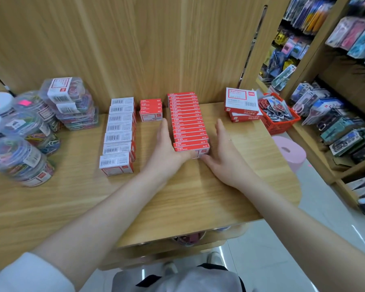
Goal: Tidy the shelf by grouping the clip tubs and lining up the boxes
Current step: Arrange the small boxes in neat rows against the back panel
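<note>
On the wooden shelf [198,197], a long row of red boxes [189,121] runs from the back panel toward the person, and both hands flank its near end. The left hand [167,148] lies flat against the row's left side, fingers straight and together, thumb reaching under the front box. The right hand [223,152] sits just right of the row, fingers straight and relaxed, its thumb touching the front box's near face; neither hand curls round anything. Left of the red row, a short stack of red boxes [151,110] stands at the back, and further left a row of white-topped boxes [118,133] with barcodes runs parallel. The clip tubs [27,133], clear and filled with coloured clips, cluster well to the left of the red row. To its right stand larger white-and-red boxes [241,105], touching a red basket [279,121].
</note>
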Available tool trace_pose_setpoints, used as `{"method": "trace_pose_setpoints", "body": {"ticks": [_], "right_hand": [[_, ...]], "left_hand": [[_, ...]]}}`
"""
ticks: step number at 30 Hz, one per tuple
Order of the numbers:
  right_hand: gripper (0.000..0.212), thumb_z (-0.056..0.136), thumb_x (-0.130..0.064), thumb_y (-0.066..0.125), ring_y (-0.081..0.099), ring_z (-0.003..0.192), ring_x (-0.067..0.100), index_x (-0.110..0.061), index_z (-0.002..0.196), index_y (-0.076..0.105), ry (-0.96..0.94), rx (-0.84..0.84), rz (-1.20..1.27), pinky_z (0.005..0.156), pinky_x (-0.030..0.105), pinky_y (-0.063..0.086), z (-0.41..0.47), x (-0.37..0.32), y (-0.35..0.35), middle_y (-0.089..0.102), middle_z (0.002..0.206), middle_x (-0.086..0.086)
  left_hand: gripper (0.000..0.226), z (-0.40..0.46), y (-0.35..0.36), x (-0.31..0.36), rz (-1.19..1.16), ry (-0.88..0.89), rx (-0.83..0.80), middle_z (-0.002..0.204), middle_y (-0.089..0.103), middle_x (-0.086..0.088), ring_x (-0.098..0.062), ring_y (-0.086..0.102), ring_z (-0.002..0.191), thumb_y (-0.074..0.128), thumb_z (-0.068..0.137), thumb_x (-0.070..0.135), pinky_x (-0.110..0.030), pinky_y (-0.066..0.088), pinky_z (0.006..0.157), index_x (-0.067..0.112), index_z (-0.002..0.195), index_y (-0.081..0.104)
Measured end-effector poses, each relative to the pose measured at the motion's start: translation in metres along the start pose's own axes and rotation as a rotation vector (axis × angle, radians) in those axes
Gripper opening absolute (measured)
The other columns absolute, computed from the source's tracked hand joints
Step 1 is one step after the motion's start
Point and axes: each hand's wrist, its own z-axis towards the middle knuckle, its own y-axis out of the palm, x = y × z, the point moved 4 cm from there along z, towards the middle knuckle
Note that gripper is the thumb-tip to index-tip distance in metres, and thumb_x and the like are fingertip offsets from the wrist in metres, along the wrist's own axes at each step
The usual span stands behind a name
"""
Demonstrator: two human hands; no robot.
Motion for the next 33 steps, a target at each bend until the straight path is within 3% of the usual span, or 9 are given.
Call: {"method": "trace_pose_setpoints", "body": {"ticks": [4,6,8,14,18,20,24,29,33], "right_hand": [[0.07,0.076,-0.009,0.051,0.045,0.121,0.0,-0.022,0.139,0.025,0.131,-0.068,0.747,0.105,0.025,0.035,0.008,-0.018,0.001,0.041,0.137,-0.007],[0.043,0.09,-0.004,0.04,0.058,0.093,-0.008,-0.027,0.126,0.036,0.133,-0.073,0.882,0.088,0.019,0.045,0.013,-0.024,0.004,0.054,0.108,-0.018],[0.049,0.095,-0.005,0.035,0.056,0.09,-0.009,-0.021,0.14,0.025,0.122,-0.058,0.909,0.088,0.019,0.044,0.016,-0.021,0.006,0.053,0.103,-0.023],[0.06,0.093,-0.03,0.046,0.041,0.126,0.002,-0.014,0.145,0.023,0.032,-0.105,0.673,0.106,0.019,0.031,0.014,-0.018,-0.004,0.039,0.144,-0.006],[0.035,0.088,-0.019,0.052,0.048,0.119,0.016,-0.008,0.121,0.054,-0.303,0.291,-0.031,0.095,0.007,0.031,0.025,-0.017,-0.076,0.051,0.13,0.003],[0.035,0.084,-0.021,0.059,0.046,0.121,0.028,-0.004,0.115,0.056,-0.279,0.337,-0.248,0.097,0.015,0.028,0.044,0.0,-0.102,0.05,0.131,0.013],[0.055,0.077,-0.034,0.07,0.043,0.121,0.029,-0.01,0.122,0.049,-0.121,0.104,-0.513,0.097,0.036,0.032,0.079,0.039,-0.125,0.048,0.13,0.012],[0.051,0.071,-0.034,0.075,0.048,0.101,0.02,-0.014,0.112,0.053,-0.133,0.016,-0.404,0.079,0.028,0.036,0.091,0.044,-0.135,0.053,0.113,0.006],[0.03,0.081,-0.027,0.068,0.052,0.079,0.012,-0.013,0.102,0.053,0.065,-0.166,0.167,0.066,0.024,0.041,0.094,0.045,-0.137,0.055,0.094,0.002]], "left_hand": [[0.078,0.003,0.013,0.005,-0.47,-0.059,-0.025,0.129,0.057,-0.003,-0.017,0.058,0.114,0.056,0.072,0.024,-0.046,0.041,0.104,0.021,0.144,0.024],[0.067,0.006,0.015,0.006,-0.512,-0.072,0.018,0.136,0.051,0.001,-0.013,0.056,0.117,0.049,0.087,0.035,-0.044,0.04,0.105,0.027,0.146,0.018],[0.057,0.008,0.017,0.008,-0.486,-0.078,0.041,0.138,0.049,0.004,-0.01,0.054,0.118,0.039,0.095,0.043,-0.041,0.039,0.106,0.029,0.146,0.017],[0.054,0.008,0.018,0.014,-0.292,-0.052,0.1,0.141,0.037,0.015,-0.003,0.039,0.128,0.033,0.097,0.045,-0.028,0.031,0.109,0.028,0.145,0.017],[0.069,-0.001,0.01,0.049,0.288,0.37,0.261,0.148,0.011,0.01,-0.004,0.007,0.14,0.05,0.093,0.021,-0.011,0.004,0.112,0.013,0.147,0.008],[0.067,0.008,0.013,0.064,0.37,0.504,0.242,0.145,0.017,0.006,-0.004,0.011,0.137,0.05,0.089,0.018,-0.008,0.005,0.11,0.007,0.145,0.014],[0.06,0.045,0.027,0.085,0.509,0.575,0.134,0.149,0.026,-0.009,-0.006,0.021,0.135,0.055,0.089,0.018,-0.006,0.008,0.108,0.005,0.141,0.029],[0.063,0.085,0.054,0.089,0.75,0.585,-0.107,0.152,0.023,-0.005,-0.017,0.021,0.14,0.066,0.082,0.025,-0.023,0.014,0.113,0.012,0.137,0.038],[0.056,0.104,0.069,0.089,0.917,0.59,-0.197,0.142,0.042,-0.004,-0.018,0.034,0.134,0.062,0.086,0.024,-0.029,0.025,0.111,0.015,0.136,0.04]]}}
